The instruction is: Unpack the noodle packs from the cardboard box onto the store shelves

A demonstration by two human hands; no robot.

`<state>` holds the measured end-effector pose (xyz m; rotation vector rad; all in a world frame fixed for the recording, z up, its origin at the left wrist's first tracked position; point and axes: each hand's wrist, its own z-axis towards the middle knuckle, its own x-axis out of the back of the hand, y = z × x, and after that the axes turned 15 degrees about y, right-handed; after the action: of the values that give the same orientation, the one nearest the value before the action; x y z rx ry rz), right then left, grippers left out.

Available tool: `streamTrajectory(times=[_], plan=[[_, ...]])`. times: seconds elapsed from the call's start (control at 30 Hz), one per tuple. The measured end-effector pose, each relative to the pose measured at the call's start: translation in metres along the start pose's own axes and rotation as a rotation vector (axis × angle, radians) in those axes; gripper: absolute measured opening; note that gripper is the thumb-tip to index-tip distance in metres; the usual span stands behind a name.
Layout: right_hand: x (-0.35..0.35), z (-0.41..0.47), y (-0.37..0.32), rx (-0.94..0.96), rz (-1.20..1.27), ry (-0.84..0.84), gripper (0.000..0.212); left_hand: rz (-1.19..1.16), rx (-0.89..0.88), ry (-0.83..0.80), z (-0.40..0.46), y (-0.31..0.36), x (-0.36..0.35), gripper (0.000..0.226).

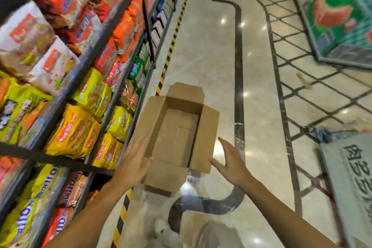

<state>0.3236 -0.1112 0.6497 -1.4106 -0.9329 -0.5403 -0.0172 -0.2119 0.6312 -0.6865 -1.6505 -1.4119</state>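
Beside the shelves (86,78), both spread hands flank the cardboard box (177,133): left hand (133,162) touching, right hand (231,162) holding nothing.

The noodle packs (76,133) on the store shelves (112,94) are smeared by motion, so their printing cannot be read, and the left edge cuts the rows off. The left hand (132,163) covers part of the near left flap of the cardboard box (177,133); whether the right hand (231,161) touches the right flap cannot be told. A grey crate (348,177) with dark characters runs off the right edge. Pale blurred shapes (213,233) at the bottom edge cannot be made out.
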Motion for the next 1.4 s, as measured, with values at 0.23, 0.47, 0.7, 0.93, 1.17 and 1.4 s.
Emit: streamTrajectory(times=[0.23, 0.47, 0.7, 0.93, 1.17, 1.4], plan=[[-0.062, 0.051, 0.042, -0.227, 0.148, -0.052, 0.093, -0.104, 0.142, -0.126, 0.061, -0.039, -0.058, 0.078], [-0.151, 0.106, 0.094, -0.395, 0.210, -0.106, 0.097, -0.041, 0.304, -0.141, 0.126, -0.096, -0.134, 0.066], [-0.273, 0.119, 0.150, -0.610, 0.224, -0.113, 0.098, -0.011, 0.405, -0.259, 0.153, -0.182, -0.227, 0.069], [-0.410, 0.133, 0.211, -0.710, 0.174, -0.063, 0.103, 0.032, 0.419, -0.285, 0.183, -0.274, -0.347, 0.084], [-0.513, 0.147, 0.252, -0.748, 0.121, 0.034, 0.115, 0.097, 0.489, -0.137, 0.196, -0.360, -0.440, 0.115], [-0.561, 0.144, 0.280, -0.819, 0.144, 0.132, 0.119, 0.003, 0.542, -0.082, 0.187, -0.395, -0.489, 0.121]])
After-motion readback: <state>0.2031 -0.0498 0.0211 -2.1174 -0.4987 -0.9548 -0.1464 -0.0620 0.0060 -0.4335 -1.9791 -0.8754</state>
